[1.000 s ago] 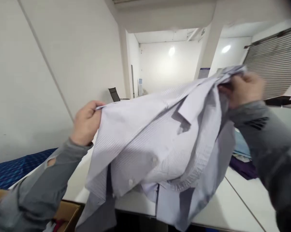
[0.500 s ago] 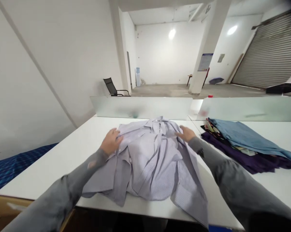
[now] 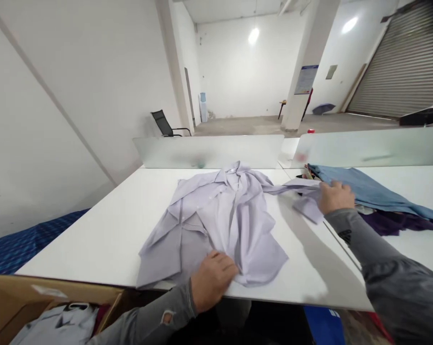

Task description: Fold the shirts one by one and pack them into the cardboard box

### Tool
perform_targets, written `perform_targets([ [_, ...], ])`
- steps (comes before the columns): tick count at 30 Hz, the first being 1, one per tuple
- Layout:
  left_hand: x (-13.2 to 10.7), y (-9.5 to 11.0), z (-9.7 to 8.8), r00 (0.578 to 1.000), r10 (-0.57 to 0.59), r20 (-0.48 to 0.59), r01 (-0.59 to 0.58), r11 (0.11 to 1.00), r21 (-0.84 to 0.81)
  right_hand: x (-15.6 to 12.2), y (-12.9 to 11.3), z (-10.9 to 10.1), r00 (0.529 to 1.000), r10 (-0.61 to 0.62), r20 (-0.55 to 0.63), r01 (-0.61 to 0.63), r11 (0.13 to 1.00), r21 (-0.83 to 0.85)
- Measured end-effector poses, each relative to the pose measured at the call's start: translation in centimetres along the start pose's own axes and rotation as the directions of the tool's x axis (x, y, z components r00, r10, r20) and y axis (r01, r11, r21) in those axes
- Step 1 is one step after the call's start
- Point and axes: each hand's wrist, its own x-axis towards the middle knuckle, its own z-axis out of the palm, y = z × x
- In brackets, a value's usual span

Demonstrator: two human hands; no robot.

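Note:
A pale lilac button-up shirt (image 3: 220, 215) lies front up on the white table, its collar toward the far side and its body wrinkled. My right hand (image 3: 336, 196) is closed on the end of one sleeve, which stretches out to the right, lifted off the tabletop. Down at the near hem, my left hand (image 3: 214, 278) has its fingers curled against the shirt's edge, closed on the cloth. The other sleeve lies along the shirt's left side.
Folded clothes, with blue trousers (image 3: 374, 191) on top, lie at the right of the table. A cardboard box (image 3: 18, 292) with clothing in it stands at the lower left. Frosted partitions (image 3: 209, 152) line the table's far edge.
My right hand has moved right, drawing the sleeve out sideways. My left hand has come from the shirt's upper left down to its near hem.

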Motion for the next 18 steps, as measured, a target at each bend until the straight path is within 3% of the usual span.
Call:
perform_targets([
  [3,-1.2,0.9,-0.5,0.998,0.057,-0.023,-0.058,0.997,-0.057,-3.3,-2.7,0.4,0.977,-0.192,0.095,0.172,0.967,0.189],
  [5,-3.3,-0.1,-0.9,0.993,-0.089,-0.073,0.092,0.995,0.032,-7.3,-5.0,1.3,0.907,-0.38,0.182,0.286,0.872,0.397],
  [7,-6.1,-1.8,-1.4,0.952,-0.288,-0.107,0.299,0.947,0.113,-11.5,-6.9,2.1,0.853,-0.474,0.22,0.312,0.8,0.513],
  [9,-8.7,-3.6,-2.2,0.889,-0.449,-0.092,0.458,0.88,0.129,-14.8,-7.9,2.5,0.832,-0.504,0.232,0.318,0.776,0.545],
  [11,-10.5,-4.7,-3.1,0.847,-0.53,-0.027,0.531,0.844,0.083,-16.6,-8.1,2.6,0.824,-0.519,0.229,0.314,0.753,0.578],
  [15,-12.1,-6.3,-5.3,0.828,-0.552,0.097,0.56,0.823,-0.094,-16.9,-7.2,3.0,0.869,-0.451,0.201,0.244,0.747,0.619],
  [16,-12.5,-7.1,-6.3,0.799,-0.596,0.08,0.601,0.788,-0.136,-16.7,-6.8,3.1,0.882,-0.427,0.2,0.223,0.751,0.621],
  [17,-12.9,-8.3,-7.5,0.744,-0.668,0.026,0.662,0.731,-0.167,-16.5,-6.5,3.3,0.887,-0.413,0.206,0.207,0.755,0.622],
  [18,-13.5,-9.7,-9.0,0.649,-0.758,-0.068,0.739,0.649,-0.182,-16.4,-6.1,3.4,0.886,-0.41,0.216,0.199,0.756,0.623],
])
